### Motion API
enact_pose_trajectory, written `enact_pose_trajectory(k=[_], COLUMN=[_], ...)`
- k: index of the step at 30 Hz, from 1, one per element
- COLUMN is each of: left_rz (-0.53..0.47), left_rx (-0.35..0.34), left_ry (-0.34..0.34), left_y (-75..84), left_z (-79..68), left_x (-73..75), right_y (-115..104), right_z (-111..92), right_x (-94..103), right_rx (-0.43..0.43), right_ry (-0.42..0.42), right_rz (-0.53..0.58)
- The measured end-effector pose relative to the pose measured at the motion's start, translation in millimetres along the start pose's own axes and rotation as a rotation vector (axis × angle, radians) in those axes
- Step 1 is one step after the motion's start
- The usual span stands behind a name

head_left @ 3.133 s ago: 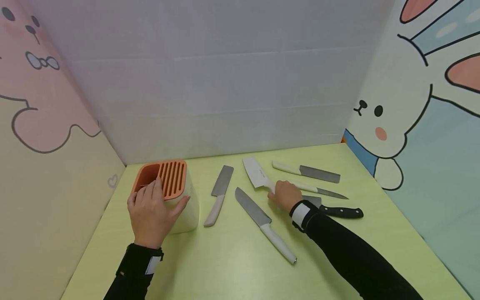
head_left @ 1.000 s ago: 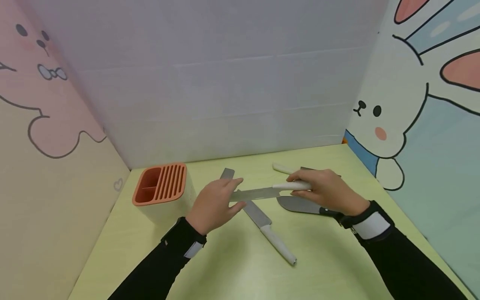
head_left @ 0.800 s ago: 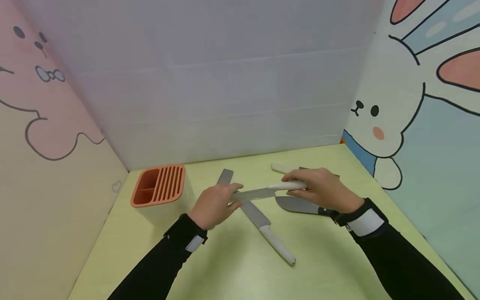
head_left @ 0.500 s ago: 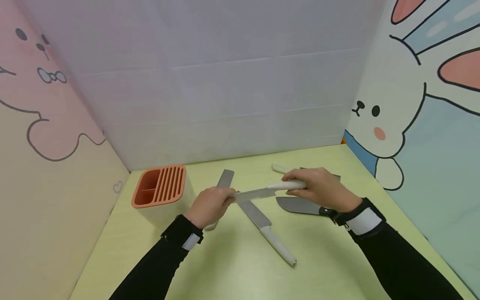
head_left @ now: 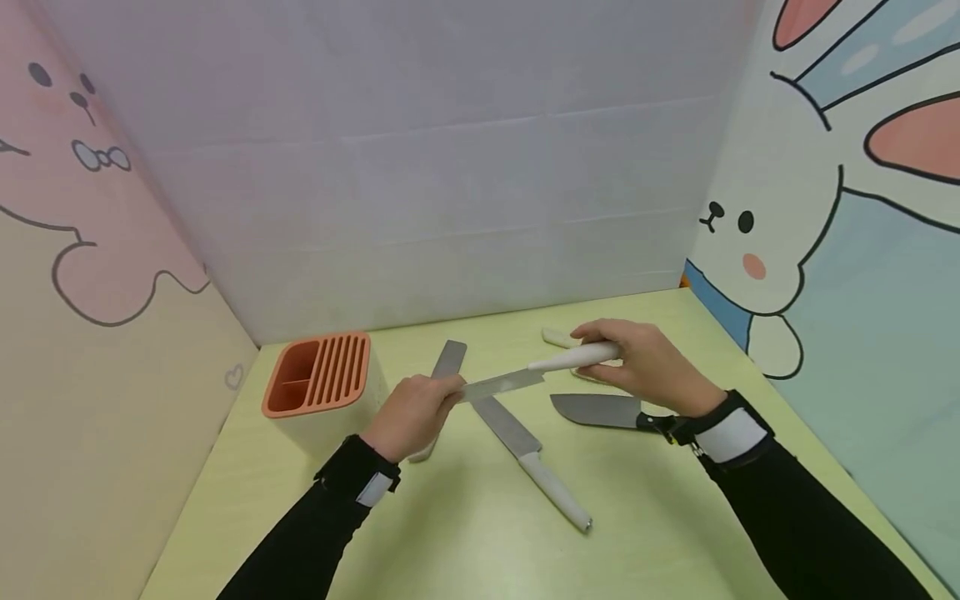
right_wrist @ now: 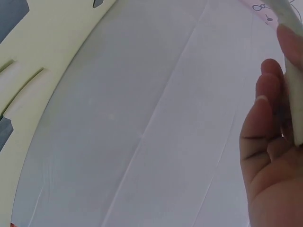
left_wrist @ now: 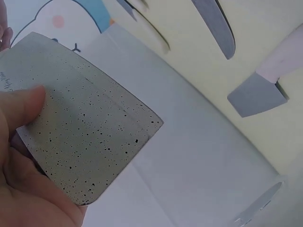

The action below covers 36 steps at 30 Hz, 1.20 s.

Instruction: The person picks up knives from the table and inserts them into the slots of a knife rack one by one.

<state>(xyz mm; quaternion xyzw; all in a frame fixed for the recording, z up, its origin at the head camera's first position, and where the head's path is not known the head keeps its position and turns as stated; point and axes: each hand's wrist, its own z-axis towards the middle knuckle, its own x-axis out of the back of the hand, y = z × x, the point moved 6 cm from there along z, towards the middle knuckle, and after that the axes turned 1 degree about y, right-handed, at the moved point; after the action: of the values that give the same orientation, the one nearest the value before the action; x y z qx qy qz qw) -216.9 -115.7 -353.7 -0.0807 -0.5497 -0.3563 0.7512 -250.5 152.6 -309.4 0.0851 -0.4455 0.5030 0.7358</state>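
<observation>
The left hand (head_left: 411, 412) had just pinched the wide knife (head_left: 504, 384) by its blade (left_wrist: 90, 127), and the right hand (head_left: 654, 362) held its white handle (head_left: 573, 357) a bit higher than before, so both ends were held above the desk (head_left: 465, 533).

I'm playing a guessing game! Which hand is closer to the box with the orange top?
Left. The left hand is just right of the box, pinching the knife blade; the right hand is much farther right, holding the knife handle.
</observation>
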Motion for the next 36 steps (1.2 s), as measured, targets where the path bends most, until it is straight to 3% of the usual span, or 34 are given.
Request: enact_pose_trajectory(k=[7,12,18,24,27,31,36], left_rz=[-0.073,-0.216,-0.516,-0.926,-1.112,-1.289,-1.373], left_rx=[0.032,0.09,0.213,0.356,0.364,0.315,0.253], left_ry=[0.068,0.136,0.213,0.24,0.247,0.279,0.36], left_y=[-6.2,-10.5,-21.1,-31.0,-32.2,-33.0,-40.3], left_z=[-2.4,-0.3,-2.5,-7.4,-9.2,-12.1,-17.3], left_x=[12.5,25.3,39.5,46.6,50.2,60.4,79.8], right_y=[14,21,24,26,26,25,23], right_z=[-8,-15,-23,-33,-38,-43,-46], right_x=[5.7,-3.8,-27.8,-48.6,-55.0,-59.9,-62.5], right_rx=[-0.113,-0.15,-0.19,-0.211,-0.228,-0.239,-0.255], right_ry=[0.114,0.085,-0.044,-0.131,-0.159,-0.181,-0.19], right_rz=[0.044,0.099,0.161,0.204,0.228,0.252,0.241])
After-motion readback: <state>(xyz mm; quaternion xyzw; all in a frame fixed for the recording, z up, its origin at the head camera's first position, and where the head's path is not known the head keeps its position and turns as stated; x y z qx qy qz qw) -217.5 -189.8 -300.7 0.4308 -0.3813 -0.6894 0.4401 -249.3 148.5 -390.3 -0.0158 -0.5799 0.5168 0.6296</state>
